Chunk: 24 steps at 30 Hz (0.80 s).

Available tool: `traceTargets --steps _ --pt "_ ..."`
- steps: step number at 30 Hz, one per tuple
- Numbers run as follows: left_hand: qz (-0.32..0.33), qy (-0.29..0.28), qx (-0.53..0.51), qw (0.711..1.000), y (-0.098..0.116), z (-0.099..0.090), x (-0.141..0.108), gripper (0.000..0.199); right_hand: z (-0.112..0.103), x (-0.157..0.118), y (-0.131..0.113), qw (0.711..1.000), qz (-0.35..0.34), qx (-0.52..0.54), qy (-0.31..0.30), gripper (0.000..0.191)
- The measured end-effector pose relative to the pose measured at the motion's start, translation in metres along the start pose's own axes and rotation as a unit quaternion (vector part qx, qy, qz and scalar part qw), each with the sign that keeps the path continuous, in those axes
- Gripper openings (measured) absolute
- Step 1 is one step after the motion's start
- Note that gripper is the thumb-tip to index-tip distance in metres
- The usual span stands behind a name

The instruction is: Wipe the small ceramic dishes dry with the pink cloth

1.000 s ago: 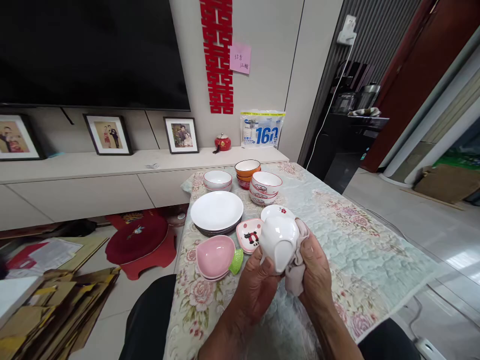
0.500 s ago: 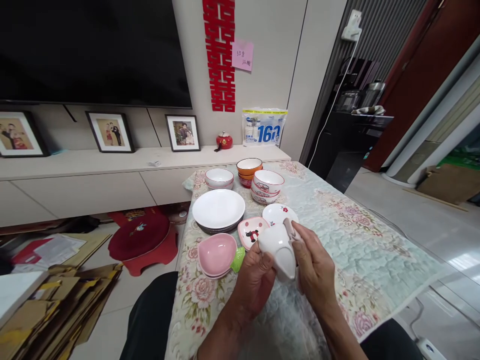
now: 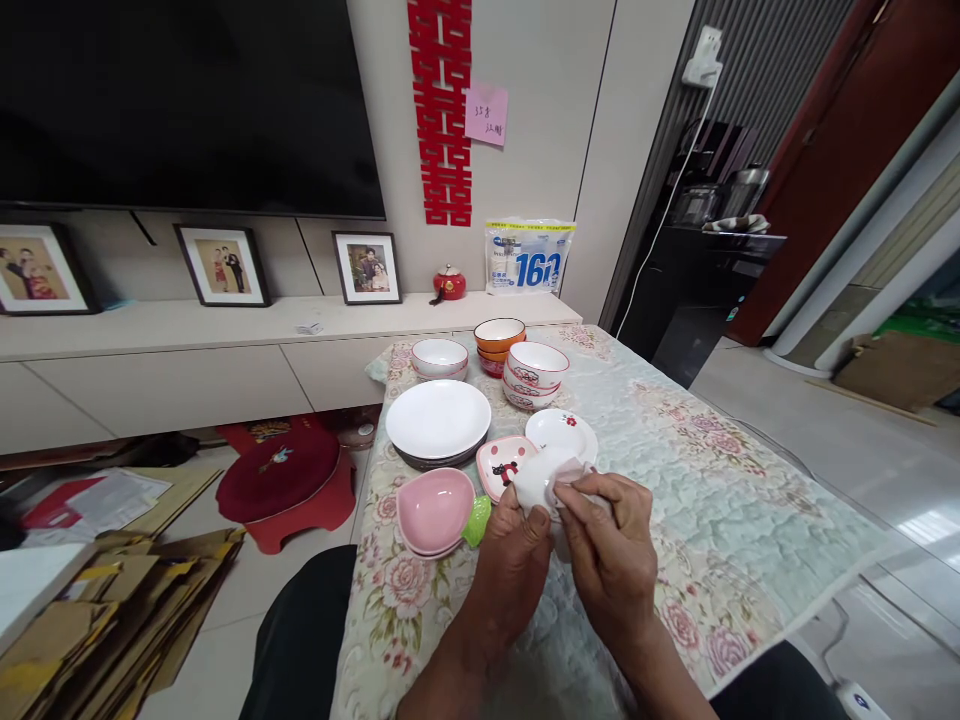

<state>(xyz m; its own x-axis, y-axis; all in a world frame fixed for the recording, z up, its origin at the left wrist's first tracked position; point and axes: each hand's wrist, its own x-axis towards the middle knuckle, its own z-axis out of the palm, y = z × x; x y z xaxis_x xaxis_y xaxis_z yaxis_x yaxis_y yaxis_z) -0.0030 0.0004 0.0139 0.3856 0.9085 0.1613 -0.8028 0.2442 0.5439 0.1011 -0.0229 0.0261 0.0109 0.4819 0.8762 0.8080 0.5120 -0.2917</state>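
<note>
My left hand grips a small white ceramic bowl by its near-left side, above the table. The bowl's smooth outside faces me. Closed fingers of my right hand press a thin pale cloth against the bowl's right side and hide part of it. Just behind lie a pink square dish with a black animal picture and a white plate with red flowers. Left of my hands are stacked pink bowls, with a green leaf-shaped handle.
A floral tablecloth covers the table. Further back stand a stack of large white plates, white bowls, orange-rimmed bowls and red-patterned bowls. A red stool stands left, near flattened cardboard.
My right hand has moved left and inward with the cloth, which now covers more of the bowl. The bowl has turned a little, and its pointed end is hidden.
</note>
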Motion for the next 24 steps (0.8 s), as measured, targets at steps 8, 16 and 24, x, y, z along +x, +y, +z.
traceTargets --steps 8,16,24 --pt "0.050 0.084 0.002 0.995 0.008 -0.007 0.006 0.062 0.009 -0.006 -0.005 0.997 0.063 0.016 -0.047 0.014" --pt "0.014 0.021 0.019 1.000 -0.002 0.003 -0.001 0.060 -0.004 0.002 -0.001 0.999 0.005 0.017 -0.030 0.020" --pt "0.046 0.057 -0.007 0.997 0.009 -0.001 0.003 0.063 0.001 0.000 -0.015 0.998 0.040 0.014 -0.054 0.014"
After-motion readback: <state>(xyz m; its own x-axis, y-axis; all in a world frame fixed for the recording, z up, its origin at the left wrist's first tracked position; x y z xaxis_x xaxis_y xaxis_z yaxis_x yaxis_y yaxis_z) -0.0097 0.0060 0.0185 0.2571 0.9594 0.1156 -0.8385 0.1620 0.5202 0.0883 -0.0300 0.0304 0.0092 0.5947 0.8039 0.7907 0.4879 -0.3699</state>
